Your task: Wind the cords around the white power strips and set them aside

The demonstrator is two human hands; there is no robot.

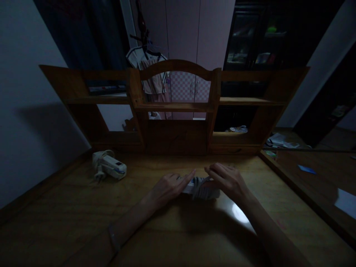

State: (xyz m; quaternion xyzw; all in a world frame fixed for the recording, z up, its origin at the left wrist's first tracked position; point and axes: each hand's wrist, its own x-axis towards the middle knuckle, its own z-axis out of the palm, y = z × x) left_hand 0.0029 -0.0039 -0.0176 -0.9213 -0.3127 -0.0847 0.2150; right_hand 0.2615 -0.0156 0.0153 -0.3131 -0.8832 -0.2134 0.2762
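Note:
The room is dim. On the wooden desk (178, 230) lies a small white object with a cord wound round it (200, 188), seemingly a power strip or adapter. My left hand (169, 187) rests on its left end with the fingers stretched flat over it. My right hand (226, 180) curls over its right end, fingertips pinching the wound cord. Parts of the object are hidden under both hands.
A second white power strip with coiled cord and plug (108, 167) lies at the desk's back left. A wooden shelf unit (178, 107) stands along the back edge. Beyond the desk's right edge are papers (280, 141), a blue card (306, 169) and a dark cabinet (250, 48).

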